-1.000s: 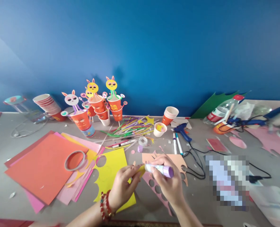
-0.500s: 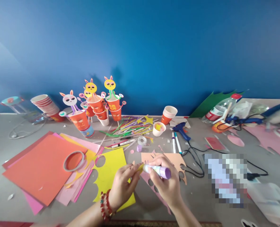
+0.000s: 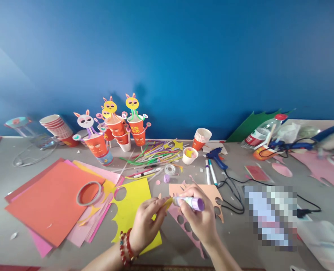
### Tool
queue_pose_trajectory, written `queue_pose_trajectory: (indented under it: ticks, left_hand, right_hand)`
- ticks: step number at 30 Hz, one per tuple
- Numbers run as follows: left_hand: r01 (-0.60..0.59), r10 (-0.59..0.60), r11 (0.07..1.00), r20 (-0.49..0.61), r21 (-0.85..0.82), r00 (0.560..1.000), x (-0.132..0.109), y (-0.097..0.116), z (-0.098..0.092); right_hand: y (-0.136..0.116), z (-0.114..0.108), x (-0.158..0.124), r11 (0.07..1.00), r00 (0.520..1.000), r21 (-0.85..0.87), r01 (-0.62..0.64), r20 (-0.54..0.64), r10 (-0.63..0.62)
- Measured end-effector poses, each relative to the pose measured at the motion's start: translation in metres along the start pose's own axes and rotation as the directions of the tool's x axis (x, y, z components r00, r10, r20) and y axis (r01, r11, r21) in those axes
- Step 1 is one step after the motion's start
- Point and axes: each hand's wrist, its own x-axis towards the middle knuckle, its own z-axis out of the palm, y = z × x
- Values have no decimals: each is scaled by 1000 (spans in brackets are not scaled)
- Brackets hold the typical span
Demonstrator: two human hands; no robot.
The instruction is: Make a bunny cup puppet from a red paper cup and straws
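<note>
My right hand (image 3: 200, 220) is closed round a purple glue stick (image 3: 192, 203), its tip pressed to a small yellow paper cut-out (image 3: 167, 203). My left hand (image 3: 148, 223), with a red bead bracelet on the wrist, pinches that cut-out. Both hands hover over a yellow sheet with round holes (image 3: 133, 201) and a pink strip with holes (image 3: 184, 222), near a peach sheet (image 3: 209, 191).
An orange sheet (image 3: 51, 201) with a tape ring (image 3: 89, 192) lies left. At the back stand orange cups with paper rabbits (image 3: 116, 126), cup stacks (image 3: 56, 128), straws (image 3: 152, 152), a blue glue gun (image 3: 216, 155) with its cord, markers and a bottle (image 3: 261, 133).
The hands stay together with the glue stick on the cut-out; only a slight shift of the view and hands is visible.
</note>
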Motion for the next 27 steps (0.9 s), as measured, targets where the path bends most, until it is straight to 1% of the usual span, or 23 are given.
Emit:
queue_pose_trajectory:
  ticks: [6, 13, 19, 24, 27]
  left_hand:
    - [8, -8, 1000, -1, 10, 1000, 1, 1, 1]
    - [15, -15, 999, -18, 37, 1000, 3, 3, 0]
    - [69, -70, 997, 20, 37, 997, 4, 6, -1]
    - [72, -73, 997, 37, 38, 997, 3, 5, 0]
    - [83, -83, 996, 53, 11, 995, 4, 6, 0]
  right_hand:
    - [-3, 0, 0, 999, 999, 0, 34, 2, -34]
    - [-3, 5, 1, 999, 999, 4, 40, -1, -40]
    - [-6, 8, 1, 998, 998, 26, 53, 27, -54]
    - [-4, 7, 0, 998, 998, 1, 66, 19, -66]
    - [-7, 9, -3, 997, 995, 10, 81, 54, -81]
